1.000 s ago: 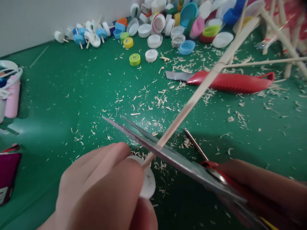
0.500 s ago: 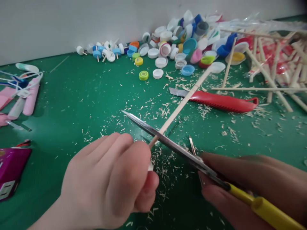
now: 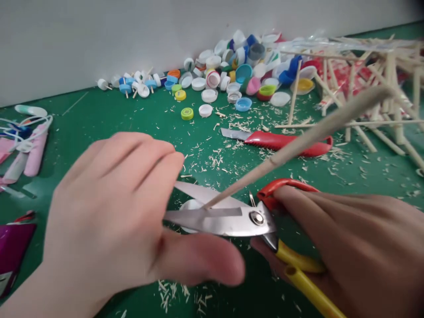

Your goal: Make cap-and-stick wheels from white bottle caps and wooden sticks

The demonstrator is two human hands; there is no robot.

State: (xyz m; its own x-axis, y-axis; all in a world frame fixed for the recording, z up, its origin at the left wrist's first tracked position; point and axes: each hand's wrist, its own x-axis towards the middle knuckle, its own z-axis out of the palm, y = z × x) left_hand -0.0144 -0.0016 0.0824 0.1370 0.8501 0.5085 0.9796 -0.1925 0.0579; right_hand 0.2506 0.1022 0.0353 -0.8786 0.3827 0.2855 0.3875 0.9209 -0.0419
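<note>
My right hand [image 3: 338, 238] grips scissors [image 3: 221, 223] with red and yellow handle parts. Their blades are apart, pointing left, with a thin wooden stick [image 3: 274, 161] between them. The stick slants up to the right from a white bottle cap [image 3: 188, 207], which is partly hidden behind the blades. My left hand [image 3: 112, 216] is curled about the cap, its thumb stretched out below the blades. Its fingertips and the hold on the cap are mostly hidden. Beyond the scissors lies a red utility knife [image 3: 265, 138] with its blade out.
Many bottle caps [image 3: 210, 95] are heaped at the back wall, beside small caps with sticks [image 3: 126, 88]. Loose wooden sticks [image 3: 364, 134] and plastic bags lie at right. Pink glue-gun-like items [image 3: 35, 150] and a purple box [image 3: 15, 251] stand left. Shavings litter the green table [image 3: 99, 117].
The scissors have turned so their flat side faces me, and their blades have spread around the stick. The stick has swung nearer and rightward. My left hand has turned, its thumb now extended.
</note>
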